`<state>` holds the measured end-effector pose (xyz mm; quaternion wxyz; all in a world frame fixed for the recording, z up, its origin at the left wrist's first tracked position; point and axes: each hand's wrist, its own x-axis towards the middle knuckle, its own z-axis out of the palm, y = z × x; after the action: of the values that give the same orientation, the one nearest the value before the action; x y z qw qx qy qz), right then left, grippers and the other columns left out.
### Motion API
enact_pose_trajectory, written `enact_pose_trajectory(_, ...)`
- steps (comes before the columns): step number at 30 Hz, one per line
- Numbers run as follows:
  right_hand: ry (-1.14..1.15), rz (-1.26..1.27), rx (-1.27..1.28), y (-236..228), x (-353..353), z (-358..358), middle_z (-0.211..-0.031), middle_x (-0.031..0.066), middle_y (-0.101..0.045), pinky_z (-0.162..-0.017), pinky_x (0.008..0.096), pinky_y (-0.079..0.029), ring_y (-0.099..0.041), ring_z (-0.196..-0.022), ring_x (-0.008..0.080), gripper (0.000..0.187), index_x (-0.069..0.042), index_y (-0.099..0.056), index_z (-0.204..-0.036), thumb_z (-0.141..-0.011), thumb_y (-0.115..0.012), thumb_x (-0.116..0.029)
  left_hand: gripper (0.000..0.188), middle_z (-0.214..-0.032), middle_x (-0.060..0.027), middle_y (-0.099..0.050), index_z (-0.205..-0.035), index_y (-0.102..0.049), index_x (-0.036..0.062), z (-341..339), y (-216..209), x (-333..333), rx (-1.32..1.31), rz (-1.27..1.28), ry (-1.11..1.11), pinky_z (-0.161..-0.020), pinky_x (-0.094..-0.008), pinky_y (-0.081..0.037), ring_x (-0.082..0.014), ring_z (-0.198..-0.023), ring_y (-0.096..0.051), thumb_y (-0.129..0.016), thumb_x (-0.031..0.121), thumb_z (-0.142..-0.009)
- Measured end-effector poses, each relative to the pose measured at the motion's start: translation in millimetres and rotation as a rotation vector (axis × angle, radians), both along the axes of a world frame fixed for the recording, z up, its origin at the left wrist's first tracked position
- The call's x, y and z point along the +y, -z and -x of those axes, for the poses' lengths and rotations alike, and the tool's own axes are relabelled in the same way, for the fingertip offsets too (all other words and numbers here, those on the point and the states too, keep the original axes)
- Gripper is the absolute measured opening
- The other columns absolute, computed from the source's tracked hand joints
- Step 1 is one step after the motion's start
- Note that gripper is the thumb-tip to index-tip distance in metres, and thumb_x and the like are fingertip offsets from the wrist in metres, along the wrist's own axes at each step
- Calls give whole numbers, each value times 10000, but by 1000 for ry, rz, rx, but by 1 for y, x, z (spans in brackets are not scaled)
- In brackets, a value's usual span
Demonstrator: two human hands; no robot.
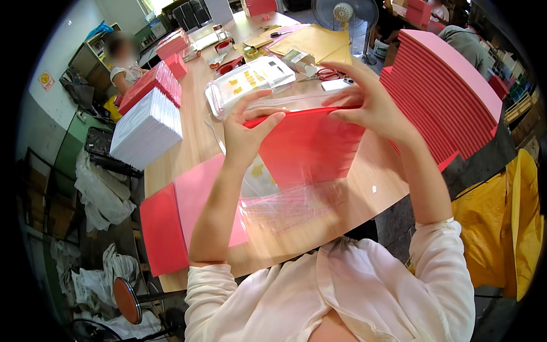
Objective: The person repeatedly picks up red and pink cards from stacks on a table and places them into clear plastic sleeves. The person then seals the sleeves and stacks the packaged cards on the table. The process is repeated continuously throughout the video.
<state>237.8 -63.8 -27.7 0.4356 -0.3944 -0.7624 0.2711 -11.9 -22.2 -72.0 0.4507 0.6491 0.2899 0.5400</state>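
A red folder (pixel 313 145) stands tilted up over the table in front of me, its upper edge toward the far side. My left hand (pixel 246 126) grips its upper left corner between thumb and fingers. At the upper right corner, my right hand (pixel 373 102) pinches the same edge. Clear film shows along the folder's top edge; I cannot tell if the folder is inside it. Below it lie clear plastic bags (pixel 279 208), close to the table's front edge. An opened red and pink folder (pixel 199 188) lies flat beside my left forearm.
A tall stack of red and pink folders (pixel 439 97) rises at the right. White booklets (pixel 147 130) and red ones (pixel 151 85) are stacked at the left. Beyond my hands sit a white plastic tray (pixel 250 82), red-handled scissors (pixel 328 73) and yellow envelopes (pixel 319 43). People are nearby.
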Motion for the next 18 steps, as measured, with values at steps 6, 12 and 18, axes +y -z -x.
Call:
enact_pose_trajectory(6,22,19,-627,-51,7,33,-963,200,-657,-741,415,-520,-647,-855,330,942,-225,-318,-1483,-660,-759,-100,401,-1063,-151,-672,-1202,-582,-14,3,-2,-6,28,84,-16,-850,-267,-519,-159,-957,-651,-690,-25,-815)
enact_pose_trajectory(12,-74,-196,-740,-34,40,50,-830,177,-661,-681,366,-535,-666,-773,281,558,-45,-575,-1251,-703,-679,-50,405,-1055,-132,-661,-1226,-526,-17,0,11,-6,-230,-18,-137,-890,-281,-488,-154,-982,-629,-673,25,-851)
enact_pose_trajectory(18,141,42,-262,-30,38,15,-818,98,-690,-666,322,-540,-653,-750,189,297,25,-666,-1057,-818,-703,-148,216,-914,-102,-608,-1106,-532,6,50,62,-32,-441,-57,-400,-865,-351,-476,-205,-901,-605,-564,161,-959)
